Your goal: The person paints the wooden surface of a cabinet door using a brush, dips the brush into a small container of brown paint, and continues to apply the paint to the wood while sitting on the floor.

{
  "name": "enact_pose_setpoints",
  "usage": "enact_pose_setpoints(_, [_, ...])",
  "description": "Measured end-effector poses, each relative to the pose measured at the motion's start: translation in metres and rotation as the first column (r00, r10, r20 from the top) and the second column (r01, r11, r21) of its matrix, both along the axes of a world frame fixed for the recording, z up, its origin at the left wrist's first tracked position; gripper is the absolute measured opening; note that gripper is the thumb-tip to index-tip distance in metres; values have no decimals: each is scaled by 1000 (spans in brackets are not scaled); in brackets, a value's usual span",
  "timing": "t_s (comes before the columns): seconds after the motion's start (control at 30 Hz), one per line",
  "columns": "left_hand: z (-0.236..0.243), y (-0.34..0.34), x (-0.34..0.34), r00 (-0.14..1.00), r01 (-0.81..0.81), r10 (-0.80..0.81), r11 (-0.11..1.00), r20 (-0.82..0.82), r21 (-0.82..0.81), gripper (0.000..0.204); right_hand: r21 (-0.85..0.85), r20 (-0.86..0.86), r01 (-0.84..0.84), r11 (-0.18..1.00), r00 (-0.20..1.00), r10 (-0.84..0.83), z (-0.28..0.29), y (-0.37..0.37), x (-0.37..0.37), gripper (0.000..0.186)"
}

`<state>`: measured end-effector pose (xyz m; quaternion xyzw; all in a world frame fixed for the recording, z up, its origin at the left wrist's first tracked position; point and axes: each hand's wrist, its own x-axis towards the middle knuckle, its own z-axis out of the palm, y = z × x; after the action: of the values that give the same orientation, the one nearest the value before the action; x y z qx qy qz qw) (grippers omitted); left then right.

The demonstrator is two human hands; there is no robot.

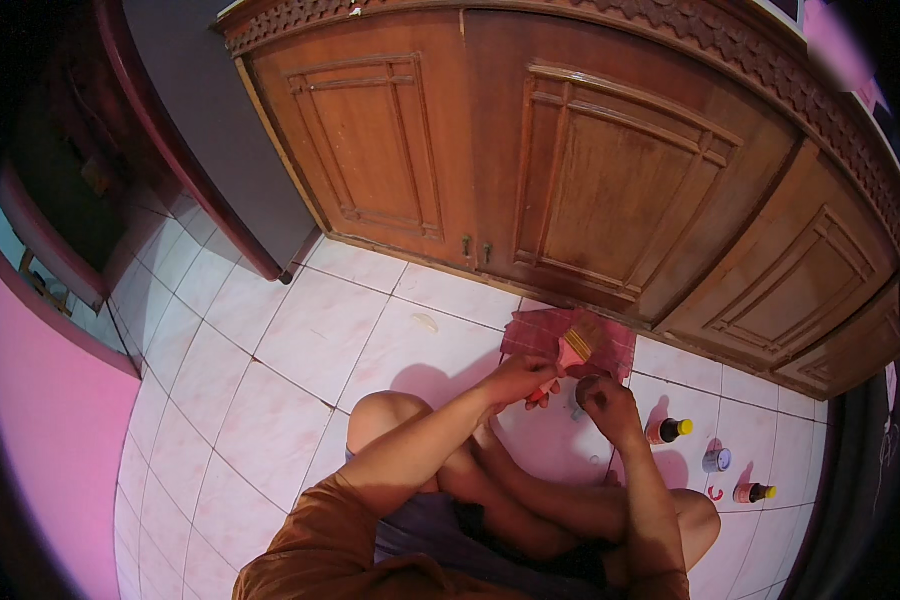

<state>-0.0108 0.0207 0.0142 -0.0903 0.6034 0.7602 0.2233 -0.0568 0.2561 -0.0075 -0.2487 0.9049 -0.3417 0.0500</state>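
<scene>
My left hand (526, 381) is closed, with a small red-orange thing (540, 395) at its fingers whose kind I cannot make out. Close beside it, my right hand (613, 408) has its fingers around a small dark, rounded thing (588, 391), too small to name. Both hands are above the floor between my crossed legs and the cabinet. Just beyond them a dark red checked cloth (530, 330) lies on the tiles. What looks like a flat brush with tan bristles (583, 338) is on the cloth, partly hidden by my fingers.
Right of my right hand stand a dark bottle with a yellow cap (669, 431), a small can (717, 460) and another yellow-capped bottle (755, 493). A curved red piece (715, 493) lies near the can. Ahead is a wooden cabinet (490, 150); a grey door (210, 130) stands left.
</scene>
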Motion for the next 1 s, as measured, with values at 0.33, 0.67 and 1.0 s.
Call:
enact_pose_setpoints(0.33, [0, 1, 2, 1000, 4, -4, 1000, 10, -9, 32, 29, -10, -3, 1000, 1000, 3, -14, 9, -2, 19])
enact_pose_setpoints(0.67, [5, -1, 2, 1000, -20, 21, 999, 19, -45, 34, 82, 43, 124, 989, 991, -128, -8, 14, -10, 16])
enact_pose_setpoints(1.0, [7, 2, 0, 999, -23, 24, 999, 42, -41, 35, 33, -21, 151, 988, 988, -150, -21, 19, -12, 13])
